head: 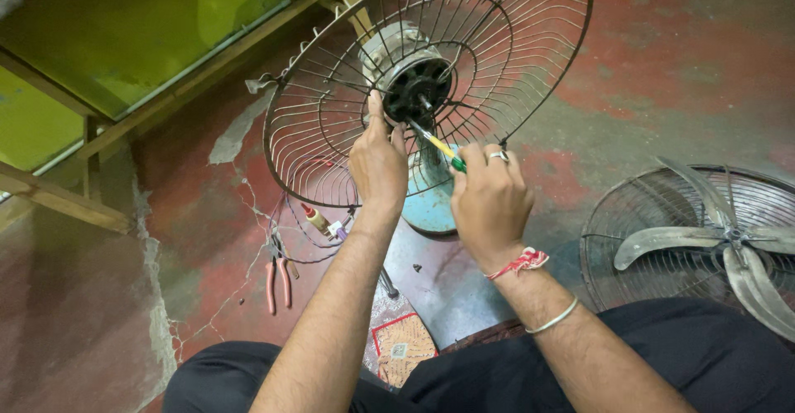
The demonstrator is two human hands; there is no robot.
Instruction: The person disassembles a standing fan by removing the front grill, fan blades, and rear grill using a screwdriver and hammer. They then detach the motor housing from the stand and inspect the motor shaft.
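Note:
A table fan's rear wire guard (530, 57) stands tilted in front of me, with the black motor face (416, 90) at its centre and a pale blue stand (431, 202) below. My left hand (377, 164) rests against the guard wires beside the motor, fingers up. My right hand (489, 198) grips a screwdriver with a yellow and green handle (443, 149), its tip at the lower edge of the motor face. A ring sits on that hand, and a red thread and a metal bangle circle its wrist.
A second fan guard with metal blades (704, 243) lies on the floor at the right. Red-handled pliers (278, 280) and loose wires (319, 222) lie at the left. A wooden frame with green panels (124, 40) stands at the back left. A patterned card (397, 347) lies near my knees.

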